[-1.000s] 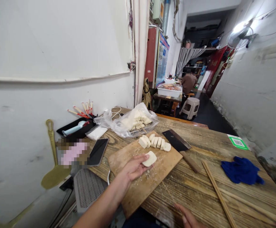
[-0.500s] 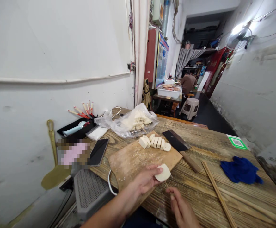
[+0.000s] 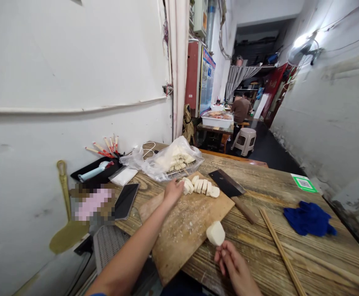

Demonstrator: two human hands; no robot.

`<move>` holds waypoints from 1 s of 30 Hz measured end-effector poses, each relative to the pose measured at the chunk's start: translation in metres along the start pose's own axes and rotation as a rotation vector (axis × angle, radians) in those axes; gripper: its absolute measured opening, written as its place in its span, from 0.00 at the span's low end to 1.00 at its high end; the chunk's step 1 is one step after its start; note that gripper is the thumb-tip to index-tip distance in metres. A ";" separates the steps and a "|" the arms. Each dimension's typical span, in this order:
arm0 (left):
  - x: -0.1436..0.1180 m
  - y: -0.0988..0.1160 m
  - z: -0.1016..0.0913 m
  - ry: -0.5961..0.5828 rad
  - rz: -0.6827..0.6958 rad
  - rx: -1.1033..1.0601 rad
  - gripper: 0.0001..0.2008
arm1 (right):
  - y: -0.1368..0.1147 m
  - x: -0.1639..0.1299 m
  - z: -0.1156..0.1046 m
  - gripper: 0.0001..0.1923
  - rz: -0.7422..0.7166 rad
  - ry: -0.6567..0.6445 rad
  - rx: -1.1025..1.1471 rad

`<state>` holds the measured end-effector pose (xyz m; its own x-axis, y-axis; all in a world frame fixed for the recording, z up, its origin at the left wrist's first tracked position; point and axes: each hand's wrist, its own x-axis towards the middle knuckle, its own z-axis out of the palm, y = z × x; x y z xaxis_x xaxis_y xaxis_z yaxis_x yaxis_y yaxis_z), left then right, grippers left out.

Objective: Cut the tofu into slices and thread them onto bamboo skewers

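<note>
My right hand (image 3: 230,261) pinches a thin wooden skewer, most of it hidden by the fingers. A thick white slice (image 3: 216,233), perhaps steamed bun or tofu, is stuck on its tip, over the near right edge of the cutting board (image 3: 179,236). My left hand (image 3: 173,193) is at the far left of the board, its fingers closed on the leftmost of several white slices (image 3: 188,186). More cut slices (image 3: 204,187) stand in a row to the right of it. Crumbs lie scattered on the board.
A cleaver (image 3: 228,185) lies just right of the board. Long skewers (image 3: 279,246) and a blue cloth (image 3: 309,218) are farther right. Behind the board sits a plastic bag (image 3: 179,158) of skewered white pieces. A phone (image 3: 126,200) lies left; a person (image 3: 241,109) sits farther back.
My left hand has let go of the skewered slice and moved forward and left to the cut slices. My right hand now holds the skewer with the slice upright on its tip.
</note>
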<state>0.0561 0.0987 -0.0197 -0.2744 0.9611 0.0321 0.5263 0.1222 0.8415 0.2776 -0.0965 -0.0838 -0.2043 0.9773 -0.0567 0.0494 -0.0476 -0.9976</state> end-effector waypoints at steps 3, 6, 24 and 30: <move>0.014 0.004 0.001 -0.036 0.029 0.078 0.15 | 0.010 -0.004 -0.002 0.22 0.018 0.059 -0.020; 0.007 0.002 -0.001 -0.074 0.054 0.117 0.10 | 0.013 -0.006 -0.007 0.21 -0.016 0.089 -0.124; -0.048 -0.011 -0.019 -0.346 -0.056 -0.469 0.30 | 0.010 -0.010 -0.007 0.19 -0.074 0.027 -0.382; -0.050 -0.011 0.004 -0.227 -0.168 -0.679 0.24 | 0.007 -0.010 0.000 0.19 -0.103 0.041 -0.464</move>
<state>0.0671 0.0503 -0.0323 -0.0957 0.9796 -0.1768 -0.1424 0.1623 0.9764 0.2797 -0.1067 -0.0907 -0.1931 0.9798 0.0520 0.4639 0.1379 -0.8751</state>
